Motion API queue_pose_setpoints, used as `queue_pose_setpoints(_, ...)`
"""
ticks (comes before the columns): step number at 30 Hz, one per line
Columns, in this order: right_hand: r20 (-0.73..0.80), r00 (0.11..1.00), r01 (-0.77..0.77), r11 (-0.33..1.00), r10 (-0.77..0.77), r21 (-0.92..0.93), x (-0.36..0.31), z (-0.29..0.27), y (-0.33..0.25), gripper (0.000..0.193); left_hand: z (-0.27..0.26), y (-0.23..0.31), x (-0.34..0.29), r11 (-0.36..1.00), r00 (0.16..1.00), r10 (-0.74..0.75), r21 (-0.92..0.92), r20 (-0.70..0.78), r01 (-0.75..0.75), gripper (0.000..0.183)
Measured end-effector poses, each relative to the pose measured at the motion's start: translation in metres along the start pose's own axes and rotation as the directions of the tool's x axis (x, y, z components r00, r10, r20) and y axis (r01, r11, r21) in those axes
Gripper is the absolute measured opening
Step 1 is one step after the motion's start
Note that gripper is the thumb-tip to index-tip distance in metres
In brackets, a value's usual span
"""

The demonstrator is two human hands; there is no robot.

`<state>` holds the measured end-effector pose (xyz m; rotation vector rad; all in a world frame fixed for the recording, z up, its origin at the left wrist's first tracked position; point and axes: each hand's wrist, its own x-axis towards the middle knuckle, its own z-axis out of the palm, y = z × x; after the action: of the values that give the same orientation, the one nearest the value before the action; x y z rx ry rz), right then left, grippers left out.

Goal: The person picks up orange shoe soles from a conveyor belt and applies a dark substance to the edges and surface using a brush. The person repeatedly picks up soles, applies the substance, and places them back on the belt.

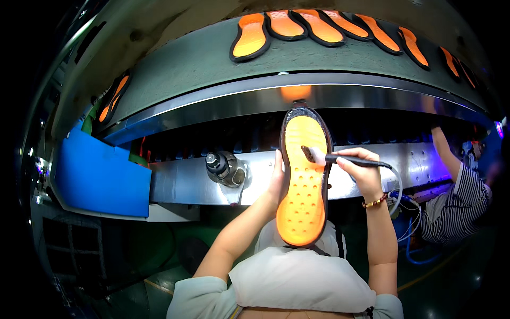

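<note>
An orange shoe sole (302,212) with a black rim stands lengthwise in front of me, its dimpled orange face toward me. My left hand (277,178) is closed on its left edge; most of the fingers are hidden behind the sole. A brush with a black handle (357,161) is held in the closed fingers of my right hand (366,173). Its dark bristles (308,154) are at the middle of the orange face, and they appear to touch it. From the handle's rear end a pale hose (399,186) curves down past my beaded bracelet (375,201).
Several orange soles (251,42) lie on the green conveyor belt (191,69) behind a metal rail (212,102). A clear bottle with a dark top (227,170) stands on the metal ledge (175,183), left of my hand. A blue panel (103,173) is at left. Another person's striped sleeve (457,207) is at right.
</note>
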<state>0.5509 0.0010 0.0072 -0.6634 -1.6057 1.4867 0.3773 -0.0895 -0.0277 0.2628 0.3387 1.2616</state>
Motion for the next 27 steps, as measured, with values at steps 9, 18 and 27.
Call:
queue_pose_setpoints(9,-0.074,0.994,0.075,0.997,-0.075,0.004,0.015,0.014,-0.004,0.015,-0.008,-0.026,0.003,0.999,1.0,0.022,-0.045,-0.011,-0.023,0.077)
queue_pose_setpoints(18,0.186,0.883,0.453,0.678,-0.431,-0.578,-0.068,0.034,-0.006,0.008,0.008,-0.016,0.0,0.888,0.866,0.347,0.425,-0.361,-0.179,0.078)
queue_pose_setpoints(27,-0.104,0.995,0.027,0.98,-0.006,0.195,-0.074,-0.021,0.02,0.017,0.01,-0.038,0.014,0.901,0.944,0.143,0.433,-0.298,0.0,0.08)
